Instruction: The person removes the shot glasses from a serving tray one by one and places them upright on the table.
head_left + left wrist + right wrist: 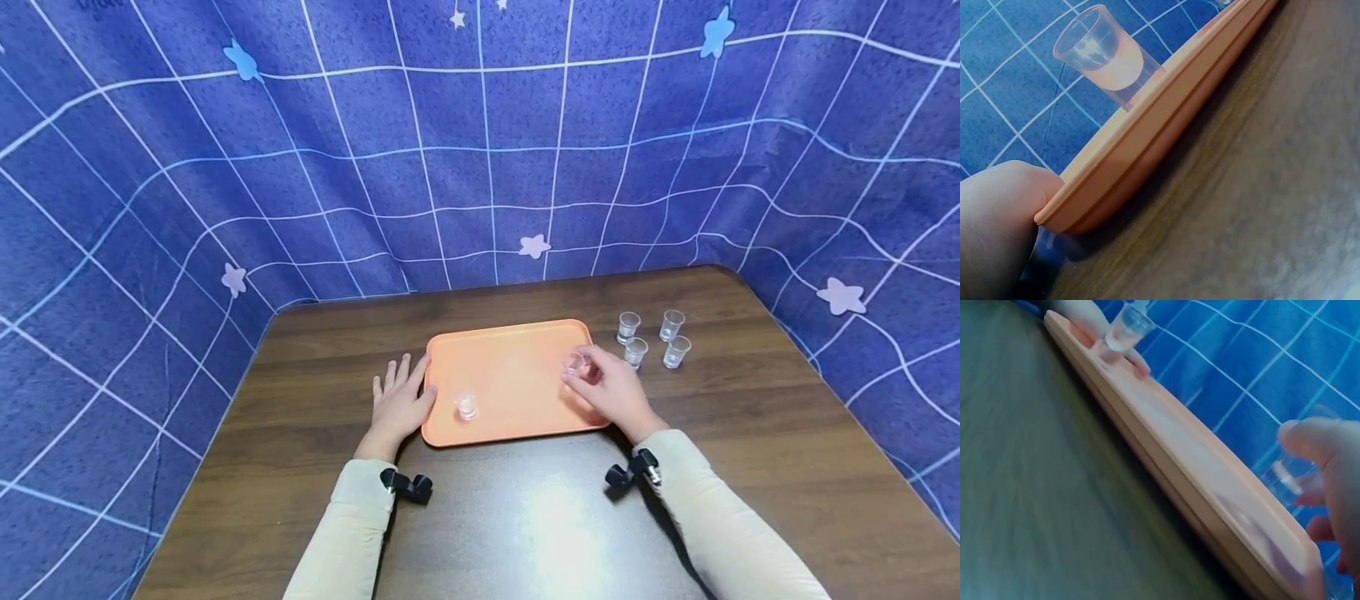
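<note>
So the right hand [617,393] is pinching a small clear glass [576,363] between thumb and fingers, and they're holding it at the right end of an orange tray [510,367]. I can't tell whether the bottom of that glass is touching the tray or not. Meanwhile the left hand [396,410] is lying with its fingers spread wide just beside the tray's left edge, the thumb resting on the rim. A second glass [467,406] is standing upright on the tray, over toward the left end and the near edge. Four more glasses [676,353] are standing in a loose bunch on the brown table [322,367], just past the tray's right side. Both arms are wearing pale sleeves [345,517] with black gadgets [420,488] at the wrists, and a blue cloth [450,183] with stars and pale lines is hanging behind everything
</note>
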`<state>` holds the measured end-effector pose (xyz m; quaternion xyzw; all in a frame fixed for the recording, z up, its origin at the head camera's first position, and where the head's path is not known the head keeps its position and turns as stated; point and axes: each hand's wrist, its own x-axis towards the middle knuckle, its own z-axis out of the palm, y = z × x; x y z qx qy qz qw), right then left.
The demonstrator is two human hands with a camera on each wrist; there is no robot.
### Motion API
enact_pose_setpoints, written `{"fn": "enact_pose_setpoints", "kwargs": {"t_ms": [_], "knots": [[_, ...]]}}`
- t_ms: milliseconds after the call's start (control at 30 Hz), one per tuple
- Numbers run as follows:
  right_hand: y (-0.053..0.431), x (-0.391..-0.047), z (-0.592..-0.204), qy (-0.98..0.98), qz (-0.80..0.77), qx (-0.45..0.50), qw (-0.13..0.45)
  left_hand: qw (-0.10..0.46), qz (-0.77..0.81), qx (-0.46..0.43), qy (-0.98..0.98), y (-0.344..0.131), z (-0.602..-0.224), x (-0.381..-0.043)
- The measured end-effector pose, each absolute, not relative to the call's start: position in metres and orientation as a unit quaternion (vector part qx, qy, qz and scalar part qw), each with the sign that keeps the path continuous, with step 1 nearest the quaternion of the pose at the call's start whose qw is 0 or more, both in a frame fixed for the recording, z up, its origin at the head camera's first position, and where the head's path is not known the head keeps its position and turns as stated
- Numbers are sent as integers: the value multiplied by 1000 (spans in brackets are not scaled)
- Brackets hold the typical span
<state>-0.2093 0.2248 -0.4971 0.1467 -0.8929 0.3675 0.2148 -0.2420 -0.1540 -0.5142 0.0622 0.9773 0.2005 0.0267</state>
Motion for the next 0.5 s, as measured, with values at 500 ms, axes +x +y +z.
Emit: {"fn": "enact_pose_setpoints", "kwargs": {"t_ms": [500], "knots": [[309,-176,-510,-899,310,123,285,12,198,74,977,-156,-516,-242]]}}
